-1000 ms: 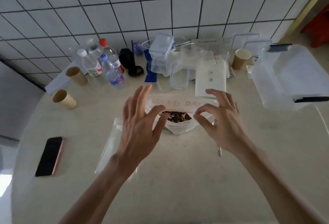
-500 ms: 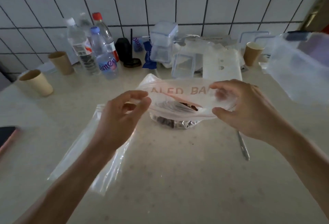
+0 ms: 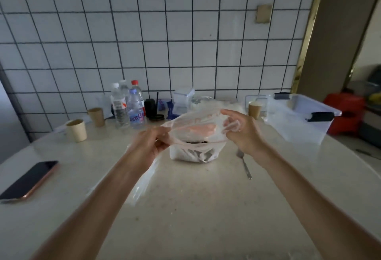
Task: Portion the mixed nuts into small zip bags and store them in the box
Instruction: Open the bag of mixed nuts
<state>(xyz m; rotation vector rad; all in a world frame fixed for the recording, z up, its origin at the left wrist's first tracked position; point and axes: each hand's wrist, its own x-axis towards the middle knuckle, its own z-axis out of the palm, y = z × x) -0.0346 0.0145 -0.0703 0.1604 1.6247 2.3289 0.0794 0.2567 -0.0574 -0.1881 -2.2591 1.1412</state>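
We are looking at a dim, flat-lit scene; daylight is coming in from the doorway at the right, leaving the tiled wall (image 3: pixel 165 32) grey and underexposed. The counter (image 3: pixel 195 208) is catching a soft pale sheen near its middle, and shadows are staying faint and diffuse. The wide lens is bending the grout lines and stretching the forearms toward the lower corners. Fine detail is smearing throughout, and both hands (image 3: pixel 151 144) (image 3: pixel 243 129) are showing soft motion blur, as is the clear bag (image 3: pixel 195 125) between them.
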